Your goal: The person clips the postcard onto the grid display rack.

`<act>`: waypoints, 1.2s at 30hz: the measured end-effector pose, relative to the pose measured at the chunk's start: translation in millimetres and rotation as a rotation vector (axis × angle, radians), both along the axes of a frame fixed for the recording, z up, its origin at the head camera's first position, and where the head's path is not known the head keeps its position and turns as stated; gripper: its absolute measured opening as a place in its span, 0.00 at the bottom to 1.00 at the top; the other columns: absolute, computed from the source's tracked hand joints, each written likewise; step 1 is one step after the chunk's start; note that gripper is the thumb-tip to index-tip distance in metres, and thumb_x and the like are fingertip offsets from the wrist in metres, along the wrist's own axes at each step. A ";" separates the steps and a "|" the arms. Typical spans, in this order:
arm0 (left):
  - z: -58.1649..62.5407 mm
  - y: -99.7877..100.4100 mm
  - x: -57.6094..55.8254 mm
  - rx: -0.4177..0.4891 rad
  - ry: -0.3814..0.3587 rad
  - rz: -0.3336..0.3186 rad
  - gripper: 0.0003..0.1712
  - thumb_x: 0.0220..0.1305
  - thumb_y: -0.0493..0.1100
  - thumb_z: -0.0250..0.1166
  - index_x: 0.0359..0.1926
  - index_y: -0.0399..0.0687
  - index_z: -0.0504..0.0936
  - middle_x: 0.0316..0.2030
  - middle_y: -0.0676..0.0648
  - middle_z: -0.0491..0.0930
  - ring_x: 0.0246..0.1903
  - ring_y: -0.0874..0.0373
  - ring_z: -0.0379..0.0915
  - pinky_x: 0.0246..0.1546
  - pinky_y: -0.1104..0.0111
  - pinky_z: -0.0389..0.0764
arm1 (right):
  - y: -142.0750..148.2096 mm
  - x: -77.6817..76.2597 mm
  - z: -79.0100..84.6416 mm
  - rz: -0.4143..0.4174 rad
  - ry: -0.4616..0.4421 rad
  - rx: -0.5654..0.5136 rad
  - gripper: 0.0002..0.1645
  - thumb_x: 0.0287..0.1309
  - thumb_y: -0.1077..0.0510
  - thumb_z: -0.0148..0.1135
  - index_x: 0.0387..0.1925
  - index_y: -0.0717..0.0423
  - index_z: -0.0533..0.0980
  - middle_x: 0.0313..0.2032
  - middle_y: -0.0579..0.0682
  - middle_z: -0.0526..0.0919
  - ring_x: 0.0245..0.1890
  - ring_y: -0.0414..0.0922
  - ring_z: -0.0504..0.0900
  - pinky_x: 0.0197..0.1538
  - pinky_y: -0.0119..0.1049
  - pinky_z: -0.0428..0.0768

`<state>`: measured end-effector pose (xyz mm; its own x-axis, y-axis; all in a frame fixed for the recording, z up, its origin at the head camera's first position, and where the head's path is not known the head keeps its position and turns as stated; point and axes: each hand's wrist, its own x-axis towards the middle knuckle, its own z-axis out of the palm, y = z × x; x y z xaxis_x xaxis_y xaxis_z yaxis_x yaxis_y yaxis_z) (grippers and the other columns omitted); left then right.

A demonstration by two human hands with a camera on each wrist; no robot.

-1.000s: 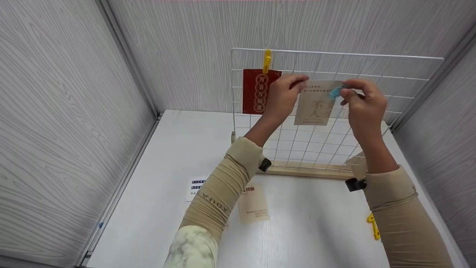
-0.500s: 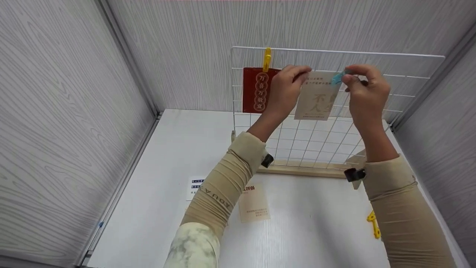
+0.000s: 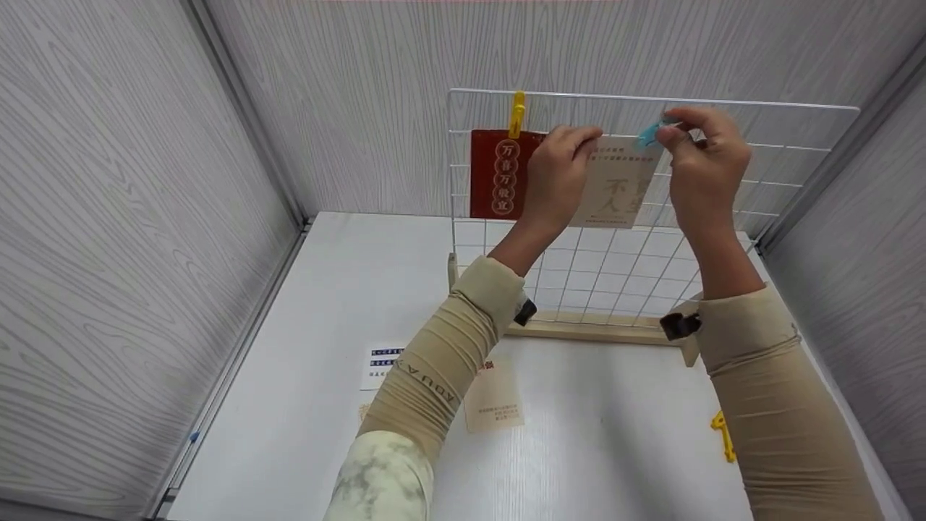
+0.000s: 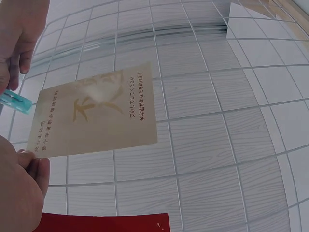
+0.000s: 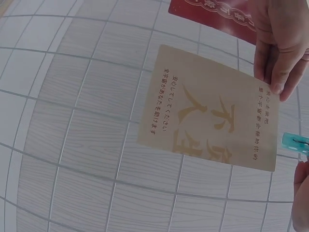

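Observation:
A beige card (image 3: pixel 615 184) with printed characters is held up against a white wire grid (image 3: pixel 579 275). My left hand (image 3: pixel 557 174) pinches its upper left corner between thumb and fingers. My right hand (image 3: pixel 709 163) pinches a light blue clothespin (image 3: pixel 649 134) near the card's upper right corner. In the right wrist view the clothespin (image 5: pixel 295 143) stands just off the card's edge, apart from it. Left of my left hand, a red card (image 3: pixel 493 174) hangs on the grid from a yellow clothespin (image 3: pixel 516 116), partly covered by that hand.
The grid stands in a wooden base (image 3: pixel 600 333) on a white table (image 3: pixel 564 449). A beige card (image 3: pixel 495 401) and a white card (image 3: pixel 377 367) lie near my left forearm, partly hidden. Yellow clothespins (image 3: pixel 723 436) lie beside my right sleeve.
Both hands have risen, lifting the beige card higher against the grid. My right hand, with the blue clothespin, has moved up toward the grid's top bar.

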<state>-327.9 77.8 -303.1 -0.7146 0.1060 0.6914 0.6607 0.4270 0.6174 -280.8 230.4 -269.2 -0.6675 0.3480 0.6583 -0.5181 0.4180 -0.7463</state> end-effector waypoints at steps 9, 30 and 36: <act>0.0 1.6 0.5 0.002 -0.030 0.014 0.14 0.75 0.40 0.58 0.54 0.43 0.85 0.48 0.47 0.83 0.46 0.62 0.79 0.48 0.83 0.75 | -6.9 -8.5 3.8 -0.027 -0.007 0.053 0.09 0.63 0.64 0.67 0.44 0.64 0.85 0.36 0.37 0.77 0.43 0.35 0.75 0.42 0.26 0.70; -1.5 5.5 1.0 0.011 -0.010 0.026 0.15 0.76 0.40 0.57 0.56 0.41 0.84 0.47 0.45 0.83 0.45 0.60 0.78 0.48 0.84 0.74 | 0.1 -32.8 -6.0 -0.072 0.040 0.137 0.14 0.61 0.51 0.69 0.45 0.53 0.88 0.42 0.50 0.87 0.42 0.32 0.74 0.46 0.24 0.70; -0.9 5.7 1.3 0.005 -0.030 0.019 0.15 0.76 0.40 0.56 0.57 0.42 0.83 0.47 0.45 0.82 0.45 0.61 0.78 0.48 0.83 0.74 | -2.5 -31.0 -6.5 -0.090 0.049 0.153 0.15 0.63 0.52 0.68 0.47 0.56 0.87 0.43 0.51 0.87 0.42 0.32 0.75 0.44 0.23 0.71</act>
